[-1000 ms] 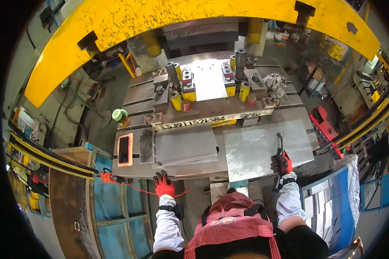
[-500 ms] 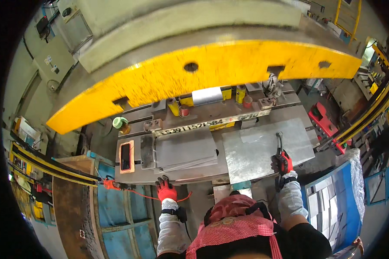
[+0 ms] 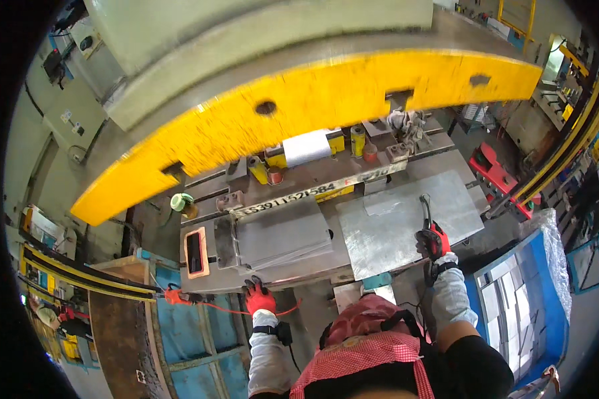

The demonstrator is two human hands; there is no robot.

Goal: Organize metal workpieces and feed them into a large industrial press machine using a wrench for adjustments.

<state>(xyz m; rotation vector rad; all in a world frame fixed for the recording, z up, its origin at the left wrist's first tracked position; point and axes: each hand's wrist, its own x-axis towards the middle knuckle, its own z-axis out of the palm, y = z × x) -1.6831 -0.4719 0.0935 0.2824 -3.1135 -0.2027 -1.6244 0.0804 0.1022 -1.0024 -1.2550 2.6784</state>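
"Where are the hands right now?"

"The right hand (image 3: 434, 241), in a red-and-black glove, is gripping the handle of a slim tool (image 3: 426, 211), fingers wrapping around it. The left hand (image 3: 258, 296) is hovering or resting by the front edge of the surface (image 3: 340, 258); I can't tell whether it's touching."

"Is the left one holding anything?"

"Nothing that I'm seeing. Its dark-tipped fingers are spreading a little apart. A red cord (image 3: 227, 310) is running close by, below the edge."

"And the tool?"

"It's pointing away from the person, its looped end sitting over the right half of a large metal sheet (image 3: 396, 233). I can't tell whether that end is pressing on it."

"What's lying left of that sheet?"

"A stack of grey sheets (image 3: 283, 233), edges fanning slightly. Further left, a dark oblong (image 3: 194, 254) is lying on a pale, orange-edged pad (image 3: 198, 272)."

"Anything behind?"

"A broad yellow beam (image 3: 326, 86) is spanning the view, and below it a bright white sheet (image 3: 306, 148) is showing between yellow posts (image 3: 357, 141)."
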